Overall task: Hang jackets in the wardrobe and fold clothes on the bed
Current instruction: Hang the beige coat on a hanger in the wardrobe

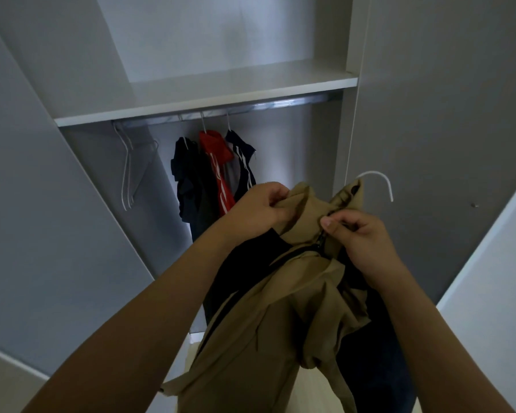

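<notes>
- Holding the tan jacket (pixel 268 293) up in front of the open wardrobe (pixel 399 84), both hands work at its collar end; the garment hangs down from them toward the person.
- Left hand (pixel 258 208) has its grip closed on a bunch of collar fabric, on the side of the jacket nearer the hanging clothes.
- Right hand (pixel 359 242) has its grip pinched on the zip at the top of the dark zipper line, thumb and forefinger together.
- White hanger hook (pixel 379 181) sticks up out of the collar just beyond the right hand, curving away from the left hand and down; the hanger's body is hidden inside the jacket.
- Rail (pixel 251 110) lies above and beyond the hook, running level under the shelf (pixel 221 93).
- Three hung garments (pixel 212 177) sit mid-rail; bare hangers (pixel 131 171) hang at the rail's far end from the hook.
- Free rail lies on the hook's side of the garments, so I judge the lift goes up and forward, with the right hand nearer the hook.
</notes>
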Available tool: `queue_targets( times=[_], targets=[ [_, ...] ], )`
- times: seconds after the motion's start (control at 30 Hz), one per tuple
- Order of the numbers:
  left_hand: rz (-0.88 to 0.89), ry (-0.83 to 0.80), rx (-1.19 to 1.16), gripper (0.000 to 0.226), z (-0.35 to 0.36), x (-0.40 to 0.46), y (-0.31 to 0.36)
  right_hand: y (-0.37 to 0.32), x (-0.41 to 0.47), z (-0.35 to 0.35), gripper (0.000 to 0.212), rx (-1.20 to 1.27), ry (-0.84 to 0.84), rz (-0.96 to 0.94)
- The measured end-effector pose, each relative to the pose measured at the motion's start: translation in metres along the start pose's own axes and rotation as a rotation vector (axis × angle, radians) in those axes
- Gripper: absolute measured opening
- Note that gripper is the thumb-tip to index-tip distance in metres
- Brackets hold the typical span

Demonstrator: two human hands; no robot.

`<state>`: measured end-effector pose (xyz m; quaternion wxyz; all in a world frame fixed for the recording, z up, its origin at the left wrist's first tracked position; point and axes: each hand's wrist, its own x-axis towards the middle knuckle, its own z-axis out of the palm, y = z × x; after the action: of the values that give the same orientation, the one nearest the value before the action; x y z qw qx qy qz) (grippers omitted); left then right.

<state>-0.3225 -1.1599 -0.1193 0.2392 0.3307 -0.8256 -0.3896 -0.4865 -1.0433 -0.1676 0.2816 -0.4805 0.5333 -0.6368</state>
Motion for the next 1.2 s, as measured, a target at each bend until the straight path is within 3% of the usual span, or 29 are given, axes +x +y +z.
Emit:
queue_targets(
  times=[0.07,0.13,0.23,0.3,0.43,0.63,0.77,0.93,1.07,1.2],
  targets=[
    [0.057,0.217,0.141,0.029,0.002,-0.017,-0.006,0.002,-0.001,0.000,0.029,-0.020,0.009,-0.013],
    [0.113,0.398,0.184,0.017,0.014,-0.039,-0.012,0.003,0.001,0.000,0.029,-0.031,0.014,-0.024],
    [-0.054,0.071,0.208,0.016,0.041,-0.058,-0.019,0.004,0.004,0.006,0.024,-0.075,-0.019,-0.051],
    [-0.125,-0.036,0.215,0.017,0.053,-0.059,-0.023,0.007,0.006,0.012,0.023,-0.108,-0.038,-0.060],
    [-0.107,0.052,0.033,0.015,0.058,-0.057,-0.025,0.018,0.010,0.010,0.028,-0.204,-0.031,-0.062],
    [0.070,0.196,0.156,0.019,0.031,-0.071,-0.014,0.030,0.021,-0.021,0.027,-0.154,0.106,0.058],
    [-0.014,0.101,0.258,0.023,0.006,-0.078,-0.017,0.028,0.022,-0.025,0.031,-0.105,0.105,0.069],
    [-0.111,-0.079,0.235,0.017,0.038,-0.046,-0.008,0.020,0.020,0.005,0.038,-0.109,0.016,0.005],
    [-0.090,0.009,0.062,0.031,0.052,-0.048,-0.012,0.021,0.022,0.001,0.031,-0.115,0.025,0.008],
    [-0.047,0.060,0.097,0.035,0.038,-0.055,-0.013,0.018,0.026,0.005,0.029,-0.136,-0.017,0.015]
  ],
)
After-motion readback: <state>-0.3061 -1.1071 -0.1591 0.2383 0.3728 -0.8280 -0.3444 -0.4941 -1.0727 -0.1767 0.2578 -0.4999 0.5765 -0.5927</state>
